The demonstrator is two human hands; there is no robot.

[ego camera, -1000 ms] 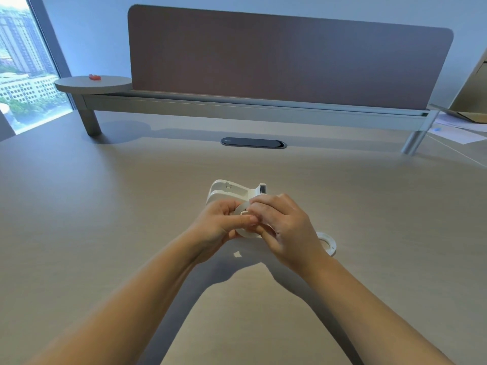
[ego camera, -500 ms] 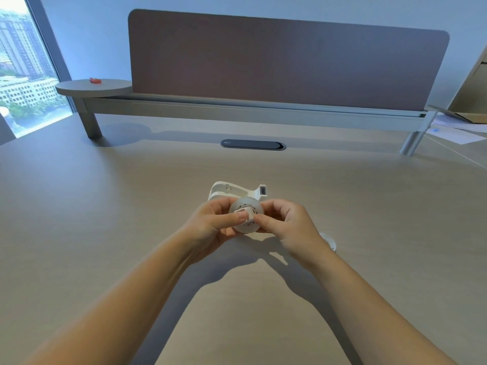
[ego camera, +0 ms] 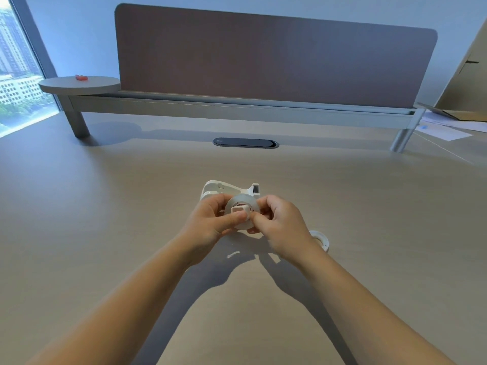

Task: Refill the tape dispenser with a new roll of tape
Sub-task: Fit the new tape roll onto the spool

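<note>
A white tape dispenser [ego camera: 228, 189] stands on the desk just behind my hands, its cutter end pointing right. In front of it I hold a roll of tape [ego camera: 242, 204] with a white hub [ego camera: 239, 208] in its middle, face toward me. My left hand [ego camera: 210, 222] pinches the roll's left side, thumb on the hub. My right hand [ego camera: 279, 223] grips its right side, thumb at the hub's lower edge. A white ring, an empty tape core [ego camera: 320, 239], lies on the desk to the right of my right wrist, partly hidden.
A beige desk [ego camera: 105, 233] spreads all around. A dark cable slot [ego camera: 245, 142] lies further back. Behind it run a grey rail and a brown divider panel [ego camera: 274, 59]. A round side shelf [ego camera: 79, 84] holds a small red thing. Papers [ego camera: 445, 127] lie far right.
Both hands lifted the roll off the dispenser and turned its face toward me. The right hand, which covered the roll a second ago, now grips only its right side.
</note>
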